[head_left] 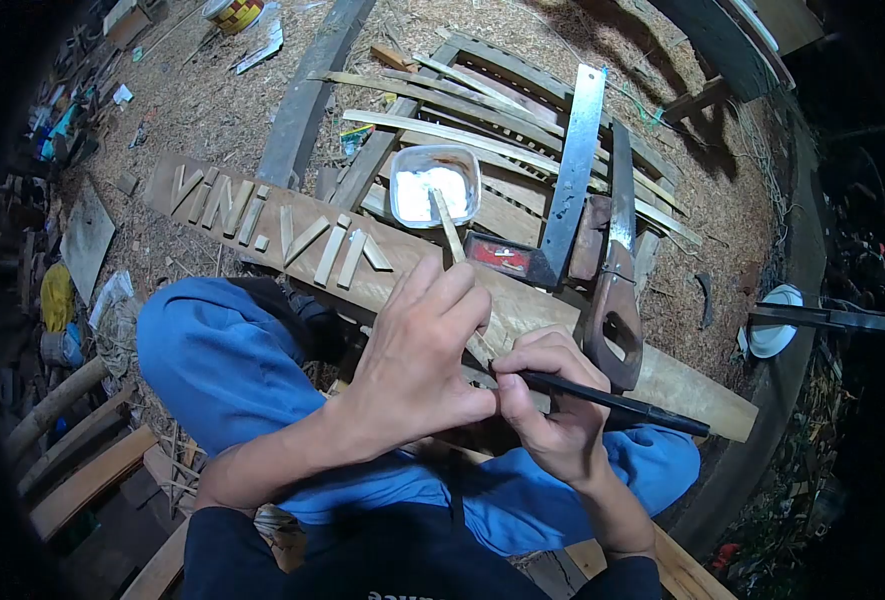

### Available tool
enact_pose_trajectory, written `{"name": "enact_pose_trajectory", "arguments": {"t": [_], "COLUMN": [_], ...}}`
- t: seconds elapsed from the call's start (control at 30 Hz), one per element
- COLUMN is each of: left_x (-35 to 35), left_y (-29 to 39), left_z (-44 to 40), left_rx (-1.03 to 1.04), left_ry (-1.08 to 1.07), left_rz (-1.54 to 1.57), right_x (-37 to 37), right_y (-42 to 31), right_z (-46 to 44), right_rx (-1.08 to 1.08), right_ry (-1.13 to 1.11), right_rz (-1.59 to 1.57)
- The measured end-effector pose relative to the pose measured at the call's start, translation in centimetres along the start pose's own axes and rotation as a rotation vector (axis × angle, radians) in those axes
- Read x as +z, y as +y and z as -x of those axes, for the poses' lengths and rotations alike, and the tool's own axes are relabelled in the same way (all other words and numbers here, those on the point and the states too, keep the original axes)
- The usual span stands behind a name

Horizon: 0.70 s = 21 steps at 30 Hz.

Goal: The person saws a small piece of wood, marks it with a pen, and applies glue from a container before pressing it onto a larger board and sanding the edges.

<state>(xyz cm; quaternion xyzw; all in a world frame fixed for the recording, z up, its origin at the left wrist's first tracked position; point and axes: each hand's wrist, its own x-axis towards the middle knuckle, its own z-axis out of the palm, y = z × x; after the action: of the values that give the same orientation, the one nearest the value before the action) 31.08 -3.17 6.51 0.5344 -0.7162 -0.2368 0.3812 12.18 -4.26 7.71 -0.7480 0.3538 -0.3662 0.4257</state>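
My left hand [417, 350] is curled with its fingers bent down over the plank, beside a short pale wood strip [480, 350]. What its fingers pinch is mostly hidden. In my right hand [559, 400] is a slim black pen [622, 403], its tip end pointing at my left thumb. Both hands are close together above my lap. Under them runs a long wooden plank [412, 262], where short strips [332, 250] form letter-like shapes. Just beyond, a plastic tub [394, 185] contains white paste, and a flat stick [447, 225] leans out of it.
A handsaw [617, 290] and a metal try square [572, 170] lie right of the tub. Long thin slats [442, 128] rest across a wooden frame [367, 165]. Wood shavings cover the ground. A white bowl [774, 330] sits far right; timber pieces [92, 480] lie at left.
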Motion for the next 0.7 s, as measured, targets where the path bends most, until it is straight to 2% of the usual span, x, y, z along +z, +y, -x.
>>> {"name": "enact_pose_trajectory", "arguments": {"t": [0.7], "left_x": [0.26], "left_y": [-0.16], "left_z": [0.15], "left_rx": [-0.003], "left_ry": [0.006], "left_rz": [-0.006], "right_x": [0.36], "right_y": [0.23], "right_z": [0.22], "right_rx": [0.094], "right_ry": [0.043], "right_rz": [-0.059]}}
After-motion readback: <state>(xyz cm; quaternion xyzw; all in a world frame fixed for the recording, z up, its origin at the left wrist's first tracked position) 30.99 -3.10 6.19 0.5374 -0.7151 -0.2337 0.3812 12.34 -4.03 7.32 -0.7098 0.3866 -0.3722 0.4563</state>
